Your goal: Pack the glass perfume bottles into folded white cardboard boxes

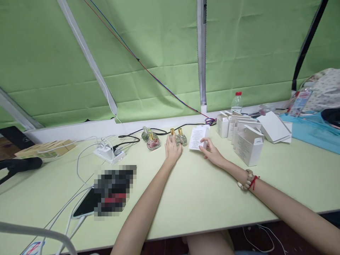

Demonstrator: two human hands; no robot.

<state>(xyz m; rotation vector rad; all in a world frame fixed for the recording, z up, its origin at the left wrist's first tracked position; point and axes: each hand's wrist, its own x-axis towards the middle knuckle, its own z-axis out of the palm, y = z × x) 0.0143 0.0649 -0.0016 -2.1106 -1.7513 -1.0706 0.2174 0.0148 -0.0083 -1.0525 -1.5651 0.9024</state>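
My left hand (173, 149) reaches over a small glass perfume bottle (172, 131) with a gold cap, its fingers closed around it and covering most of the glass. Right beside it stands another gold-capped perfume bottle (182, 138). Farther left is a group of perfume bottles, the front one a pinkish bottle (153, 142). My right hand (212, 153) grips a white printed box (198, 137) by its right edge, thumb and fingers closed on it. Small print covers the side of the box facing me.
Several open white boxes (248, 147) stand to the right, with flat white cartons (273, 127) behind. A power strip (109, 154), white cables and a partly blurred phone (86, 203) lie left. A red-capped water bottle (236, 103) stands at the back.
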